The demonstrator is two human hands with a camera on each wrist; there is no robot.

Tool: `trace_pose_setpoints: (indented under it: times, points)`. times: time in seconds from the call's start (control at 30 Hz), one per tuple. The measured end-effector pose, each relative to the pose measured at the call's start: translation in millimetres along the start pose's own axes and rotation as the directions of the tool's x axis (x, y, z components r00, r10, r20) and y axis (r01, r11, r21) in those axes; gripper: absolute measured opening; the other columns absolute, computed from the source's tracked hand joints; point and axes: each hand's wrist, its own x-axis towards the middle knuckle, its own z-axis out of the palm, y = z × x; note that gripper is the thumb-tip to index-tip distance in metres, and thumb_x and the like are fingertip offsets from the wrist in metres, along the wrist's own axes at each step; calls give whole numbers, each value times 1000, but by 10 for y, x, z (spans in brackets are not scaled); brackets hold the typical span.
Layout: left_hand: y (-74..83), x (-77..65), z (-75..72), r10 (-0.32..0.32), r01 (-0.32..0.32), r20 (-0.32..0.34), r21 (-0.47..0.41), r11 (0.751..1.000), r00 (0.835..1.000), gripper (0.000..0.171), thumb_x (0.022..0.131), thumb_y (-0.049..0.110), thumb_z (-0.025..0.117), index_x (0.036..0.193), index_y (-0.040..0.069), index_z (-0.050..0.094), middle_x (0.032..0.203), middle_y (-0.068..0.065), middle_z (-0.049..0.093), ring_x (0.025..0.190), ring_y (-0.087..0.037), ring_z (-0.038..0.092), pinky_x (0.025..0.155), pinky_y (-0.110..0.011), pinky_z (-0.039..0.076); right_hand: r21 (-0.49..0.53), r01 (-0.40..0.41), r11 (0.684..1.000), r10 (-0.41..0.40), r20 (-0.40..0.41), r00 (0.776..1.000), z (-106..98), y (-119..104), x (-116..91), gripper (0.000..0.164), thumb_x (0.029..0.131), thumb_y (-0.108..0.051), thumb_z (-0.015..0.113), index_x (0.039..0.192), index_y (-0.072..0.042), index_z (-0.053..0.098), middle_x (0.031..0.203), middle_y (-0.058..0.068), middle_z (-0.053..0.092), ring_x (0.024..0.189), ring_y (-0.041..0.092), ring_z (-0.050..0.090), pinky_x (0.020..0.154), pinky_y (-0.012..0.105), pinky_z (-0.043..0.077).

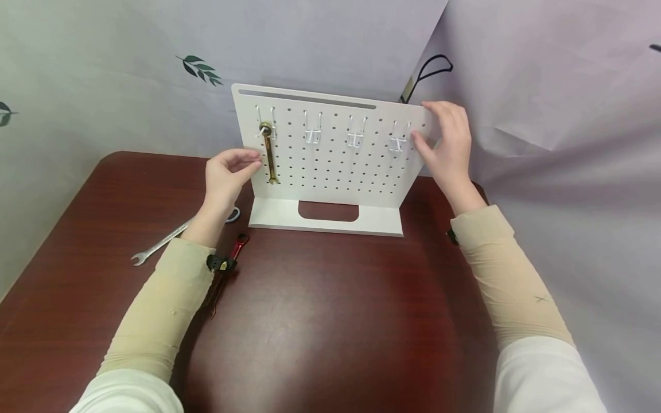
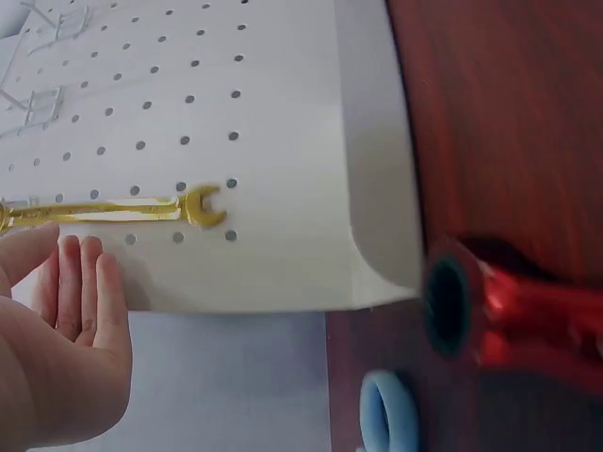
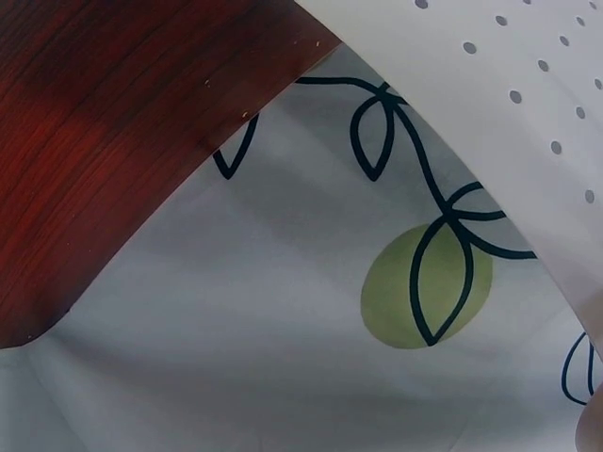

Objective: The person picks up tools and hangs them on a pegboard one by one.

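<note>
A white pegboard stand (image 1: 330, 166) is upright near the back of the table. From its leftmost hook hangs a gold combination wrench (image 1: 269, 155), its open end pointing down. My left hand (image 1: 227, 175) is at the board's left edge, fingers fairly straight, fingertips close beside the wrench. In the left wrist view, thumb and fingers (image 2: 89, 292) lie in front of the board by the gold wrench (image 2: 141, 209). My right hand (image 1: 450, 140) grips the upper right corner of the board, thumb on the front face. The right wrist view barely catches this hand, at its edge.
Three more white hooks (image 1: 312, 129) sit on the board with nothing on them. A silver wrench (image 1: 162, 241) lies left on the table, partly under my left forearm. A red wrench (image 1: 239, 246) lies beside my left wrist. Patterned cloth (image 1: 330, 40) hangs behind.
</note>
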Motion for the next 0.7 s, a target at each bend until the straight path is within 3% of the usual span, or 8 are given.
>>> trace_pose_setpoints:
  times: [0.27,0.4,0.53,0.7]
  points:
    - [15,-153,-301,-15,13,13,161,987,1000,13,94,2,78,106,6,79,87,23,74,86,4,72,81,-10,56,0,-10,1000,10,4,1000,-1,-17,1,42,91,-4,78,132,3,67,130,24,68,126,42,56,116,44,42]
    - [7,-219,-493,3,-9,26,262,965,1000,16,93,3,79,109,1,78,83,27,73,82,8,71,77,-8,56,3,-15,1000,15,7,1000,1,-29,1,42,91,-4,78,132,3,67,130,24,68,127,41,56,116,44,42]
    - [9,-310,-696,16,-41,64,401,915,998,22,94,6,79,114,-3,76,82,33,69,80,12,68,73,-5,53,5,-17,1000,17,10,1000,3,-32,2,42,92,-4,78,132,2,67,131,23,68,127,41,56,116,44,42]
    - [30,-420,-936,27,-88,118,550,831,993,24,96,10,78,116,-3,76,82,41,62,76,18,63,70,-3,49,6,-20,1000,20,8,1000,0,-27,-1,42,91,-4,78,132,2,67,131,24,68,127,41,56,117,44,42]
